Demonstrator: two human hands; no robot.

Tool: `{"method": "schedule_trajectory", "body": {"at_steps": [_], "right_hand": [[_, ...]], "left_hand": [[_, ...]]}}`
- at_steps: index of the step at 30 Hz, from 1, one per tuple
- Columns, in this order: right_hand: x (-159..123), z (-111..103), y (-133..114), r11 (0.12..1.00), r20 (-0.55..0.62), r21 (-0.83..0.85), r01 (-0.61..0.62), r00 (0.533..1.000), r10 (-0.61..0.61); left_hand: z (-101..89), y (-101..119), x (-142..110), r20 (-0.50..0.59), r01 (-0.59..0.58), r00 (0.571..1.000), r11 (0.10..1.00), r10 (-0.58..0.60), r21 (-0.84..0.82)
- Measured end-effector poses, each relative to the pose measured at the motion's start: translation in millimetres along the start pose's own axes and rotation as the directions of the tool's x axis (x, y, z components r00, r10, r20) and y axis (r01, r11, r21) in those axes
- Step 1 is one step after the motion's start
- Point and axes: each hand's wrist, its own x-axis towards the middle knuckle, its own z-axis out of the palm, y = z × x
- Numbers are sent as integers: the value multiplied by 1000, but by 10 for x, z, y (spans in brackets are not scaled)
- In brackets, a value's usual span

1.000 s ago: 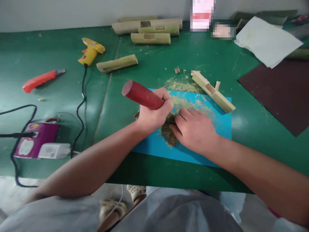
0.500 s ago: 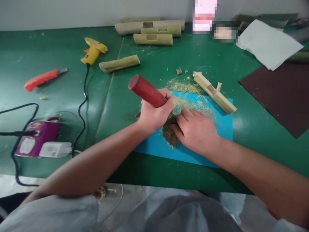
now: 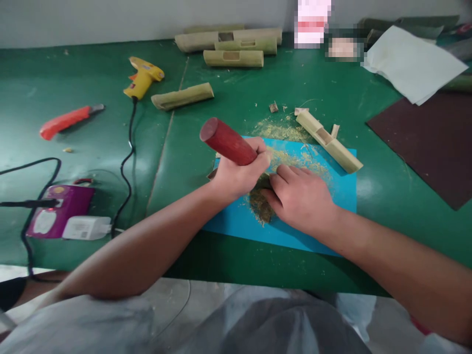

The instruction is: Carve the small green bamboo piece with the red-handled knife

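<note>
Red cylindrical wooden handle was enclosed by the tight grip of the left hand above a flat blue sheet, its blunt end slanted up and leftward out of the fist; what was borne at its lower end could not be seen. Just beside it, a dark green-brown piece was held over the sheet in the grip of the right hand, the fingers curled on it and most of it covered. Brown and yellow shavings were gathered beneath, and pale yellow dust was strewn beyond the hands, onto the smooth green counter. At the sheet's far right corner, a pale notched bamboo tube was laid slantwise. Farther right, a dark brown flat sheet was partly overlapped by white paper. Toward the left, a plain bamboo tube, a yellow glue gun and a red-handled knife were spread out, with a purple power block set nearer the front edge.
</note>
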Motion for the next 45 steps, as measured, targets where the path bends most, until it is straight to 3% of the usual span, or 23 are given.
{"method": "schedule_trajectory", "body": {"at_steps": [3,7,16,22,26,31,38,45], "right_hand": [[9,-5,-4,1000,10,2,-4,1000,4],[7,-10,-12,1000,18,-6,-8,1000,8],[-5,-9,-12,1000,7,12,-19,1000,19],[-1,-18,11,999,8,36,-27,1000,26],[5,-30,28,998,25,54,-23,999,22],[11,-39,23,999,24,25,-32,999,32],[3,-22,11,999,6,28,-28,1000,28],[3,-5,12,996,-9,82,-34,999,35]], "left_hand": [[-21,34,-13,42,57,998,995,-53,-79],[8,71,-17,-92,95,990,983,-110,-158],[43,9,-22,-111,60,992,996,-52,66],[4,15,12,-21,54,998,996,-53,64],[-27,44,11,31,115,993,993,-115,-10],[-16,52,-15,-80,135,987,987,-141,-86],[20,46,-7,-89,63,994,998,-60,26],[-53,67,-17,64,74,995,997,-74,8]]}}
